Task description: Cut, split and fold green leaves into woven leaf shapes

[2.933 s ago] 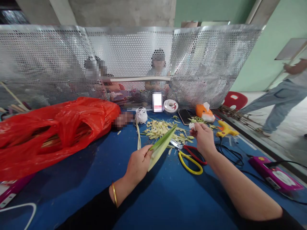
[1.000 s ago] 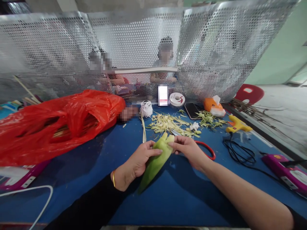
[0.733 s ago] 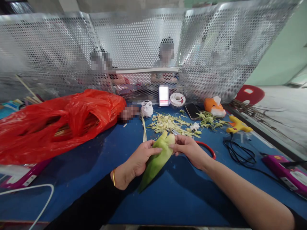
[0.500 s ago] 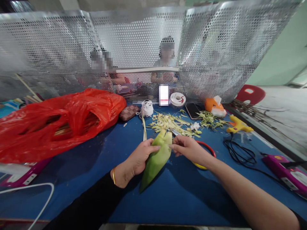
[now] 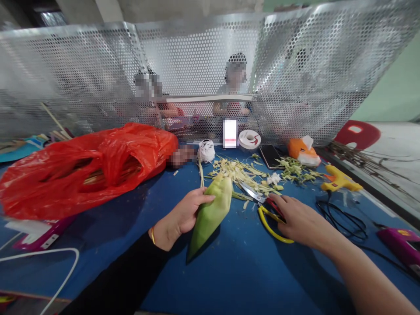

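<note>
My left hand [image 5: 187, 211] is closed around a green, pointed, bud-shaped plant piece [image 5: 211, 214], thumb lying across its upper part. The pale, wide end is up and the dark green tip points down toward me. To the right, my right hand [image 5: 297, 222] has its fingers on the red handle of a pair of scissors [image 5: 272, 227] with a yellow second handle. The blades lie over a heap of pale green plant trimmings [image 5: 236, 173] and point away to the left. Part of the red handle is hidden by my fingers.
A red plastic bag [image 5: 95, 170] covers the left of the blue table [image 5: 203, 284]. Behind the trimmings are white string [image 5: 206, 151], a tape spool [image 5: 249, 139] and a phone [image 5: 270, 156]. A yellow glue gun [image 5: 343, 178] with black cord lies right. Perforated metal panels [image 5: 203, 52] stand behind.
My right hand has left the plant piece and moved right onto the scissors. The left hand keeps hold of the plant piece. The whole view has shifted slightly.
</note>
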A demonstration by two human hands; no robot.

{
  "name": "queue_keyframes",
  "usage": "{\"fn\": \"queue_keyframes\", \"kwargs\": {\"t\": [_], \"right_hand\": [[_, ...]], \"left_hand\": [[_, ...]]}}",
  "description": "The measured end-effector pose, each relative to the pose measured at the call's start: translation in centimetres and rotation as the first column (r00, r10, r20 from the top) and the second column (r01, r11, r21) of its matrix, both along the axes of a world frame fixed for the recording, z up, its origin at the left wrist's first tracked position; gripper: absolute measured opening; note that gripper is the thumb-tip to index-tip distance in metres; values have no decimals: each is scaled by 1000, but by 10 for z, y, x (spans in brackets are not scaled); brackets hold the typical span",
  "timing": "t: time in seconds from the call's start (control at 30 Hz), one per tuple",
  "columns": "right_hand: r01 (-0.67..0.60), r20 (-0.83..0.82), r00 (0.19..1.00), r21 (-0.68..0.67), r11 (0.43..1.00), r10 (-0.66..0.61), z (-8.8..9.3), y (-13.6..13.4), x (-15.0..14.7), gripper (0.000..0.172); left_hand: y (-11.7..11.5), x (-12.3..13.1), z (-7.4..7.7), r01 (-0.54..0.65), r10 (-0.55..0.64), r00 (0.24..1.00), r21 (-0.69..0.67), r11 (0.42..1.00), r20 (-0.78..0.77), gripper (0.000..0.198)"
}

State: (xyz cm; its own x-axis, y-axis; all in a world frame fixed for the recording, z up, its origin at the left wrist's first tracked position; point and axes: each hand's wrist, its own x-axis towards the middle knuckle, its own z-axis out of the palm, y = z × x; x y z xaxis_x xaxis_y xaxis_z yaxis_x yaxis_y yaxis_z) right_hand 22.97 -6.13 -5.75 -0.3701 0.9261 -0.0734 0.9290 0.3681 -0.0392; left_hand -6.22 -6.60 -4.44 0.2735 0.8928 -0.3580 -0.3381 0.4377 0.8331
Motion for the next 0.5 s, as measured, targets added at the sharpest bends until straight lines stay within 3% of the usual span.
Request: {"fn": "queue_keyframes", "kwargs": {"t": [0.1, 0.2, 0.3, 0.33, 0.4, 0.47, 0.5], "right_hand": [[44, 22, 999, 16, 999, -44, 2, 4, -7, 65], [168, -30, 985, 21, 986, -167, 2, 7, -8, 66], [161, -296, 941, -32, 986, -163, 2, 8, -4, 64], [115, -438, 889, -63, 991, -131, 2, 8, -2, 62], [10, -705, 701, -145, 989, -110, 4, 8, -2, 59], [-69, -838, 512, -259, 963, -188, 8, 5, -6, 61], [-99, -855, 458, -319, 943, -241, 9, 4, -8, 64]], "left_hand": [[0, 0, 1, 20, -19, 1000, 4, 1000, -10, 32], [0, 0, 3, 33, -33, 999, 22, 999, -10, 33], [1, -2, 6, 22, -22, 1000, 24, 999, -19, 31], [2, -3, 7, 13, -13, 1000, 20, 1000, -23, 30], [3, -5, 9, -4, 4, 1000, 12, 1000, -23, 28], [5, -8, 12, -20, 20, 1000, 10, 1000, -17, 28], [5, -9, 14, -29, 29, 999, 14, 999, -13, 28]]}}
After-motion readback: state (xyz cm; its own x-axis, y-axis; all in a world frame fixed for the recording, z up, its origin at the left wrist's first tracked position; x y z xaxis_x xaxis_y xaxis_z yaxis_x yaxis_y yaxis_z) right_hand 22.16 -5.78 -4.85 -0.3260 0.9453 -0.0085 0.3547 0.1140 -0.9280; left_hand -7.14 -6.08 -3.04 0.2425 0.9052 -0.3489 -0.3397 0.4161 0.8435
